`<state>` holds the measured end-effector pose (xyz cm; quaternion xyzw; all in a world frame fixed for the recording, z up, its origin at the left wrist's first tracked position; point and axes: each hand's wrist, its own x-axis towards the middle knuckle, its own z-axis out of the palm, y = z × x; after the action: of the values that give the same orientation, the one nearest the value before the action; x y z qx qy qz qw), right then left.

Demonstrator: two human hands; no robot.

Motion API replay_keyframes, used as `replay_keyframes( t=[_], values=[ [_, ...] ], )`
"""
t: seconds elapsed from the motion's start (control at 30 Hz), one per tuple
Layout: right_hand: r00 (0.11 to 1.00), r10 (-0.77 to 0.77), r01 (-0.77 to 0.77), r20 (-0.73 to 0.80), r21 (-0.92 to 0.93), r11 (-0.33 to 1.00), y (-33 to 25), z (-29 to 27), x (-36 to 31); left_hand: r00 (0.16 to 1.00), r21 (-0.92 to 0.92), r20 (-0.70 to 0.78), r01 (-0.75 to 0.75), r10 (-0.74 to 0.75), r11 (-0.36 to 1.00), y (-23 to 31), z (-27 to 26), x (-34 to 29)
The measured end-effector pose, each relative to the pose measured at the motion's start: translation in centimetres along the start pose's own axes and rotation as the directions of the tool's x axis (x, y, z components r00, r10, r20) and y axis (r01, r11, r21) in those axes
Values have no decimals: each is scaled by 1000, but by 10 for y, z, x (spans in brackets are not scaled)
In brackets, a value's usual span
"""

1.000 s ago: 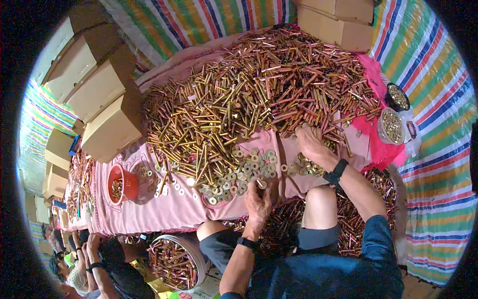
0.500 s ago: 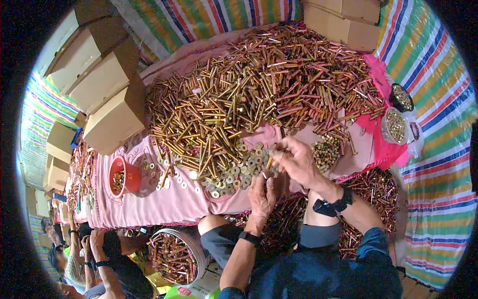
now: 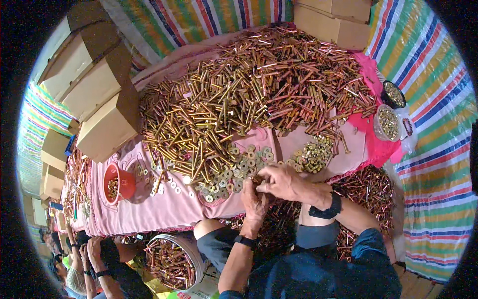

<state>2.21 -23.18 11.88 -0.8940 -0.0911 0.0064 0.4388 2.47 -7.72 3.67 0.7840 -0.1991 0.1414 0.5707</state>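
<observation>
My left hand point(image 3: 255, 202) and my right hand point(image 3: 281, 183) meet at the near edge of the pink cloth point(image 3: 149, 212). Both have their fingertips pinched together around a small brownish metal piece, mostly hidden by the fingers. Just beyond them lies a spread of flat round washers point(image 3: 224, 185). To the right of the washers sits a small pile of brass-coloured nuts point(image 3: 318, 152). Long yellowish bolts point(image 3: 204, 124) are heaped behind the washers, and reddish metal rods or bolts point(image 3: 313, 79) make up the heap's far right side.
A red bucket point(image 3: 128, 185) with small metal parts stands left. Tubs of small parts point(image 3: 388, 123) sit at the right edge. Cardboard boxes point(image 3: 109, 122) are stacked left. A white bucket point(image 3: 198, 256) of bolts stands below. Another person's arms point(image 3: 102, 259) show lower left.
My right hand has come down and left from above the washers to meet my left hand. My left hand has shifted slightly left. The whole view has shifted a little.
</observation>
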Motion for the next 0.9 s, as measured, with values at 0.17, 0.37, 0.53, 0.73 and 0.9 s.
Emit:
replay_keyframes(
  t=[0.17,0.37,0.53,0.73,0.9],
  values=[
    [949,35,-141,-312,-324,935,56,-47,-5,995,-50,-53,79,-82,996,-10,7,-5],
    [977,61,-125,-206,-317,940,100,-78,-24,988,4,-23,152,-152,988,-28,7,-16],
    [975,-12,-73,-220,-373,925,106,-68,-30,990,-7,-43,137,-137,991,-23,10,-11],
    [995,86,-100,-53,-590,801,87,-76,-11,995,32,-30,95,-94,995,-4,4,-2],
    [979,-153,24,-134,-673,739,113,-70,-12,999,141,-36,41,-36,989,3,6,3]
  ],
)
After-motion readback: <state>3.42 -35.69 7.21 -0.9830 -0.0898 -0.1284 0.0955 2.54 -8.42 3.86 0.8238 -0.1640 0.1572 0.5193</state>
